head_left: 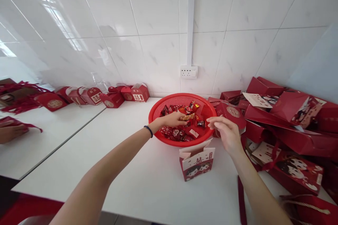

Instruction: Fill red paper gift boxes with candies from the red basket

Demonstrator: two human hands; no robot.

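My left hand [173, 119], with a dark band at its wrist, reaches into a red plastic basket [154, 130] of wrapped candies [176, 134]. Its fingers are closed on a gold-wrapped candy [188, 116]. Over the basket's right rim is my right hand [227, 133]; its slightly bent fingers point left and nothing shows in them. Just in front of the basket, an open red and white paper gift box [198, 163] with cartoon faces stands upright on the white table [148, 186].
Red gift boxes and bags [290, 123] are heaped on the right, beside a dark red ribbon [241, 200]. Several small red boxes [113, 99] line the wall at left. At the far left, another person's hand [12, 133] is by red ribbon.
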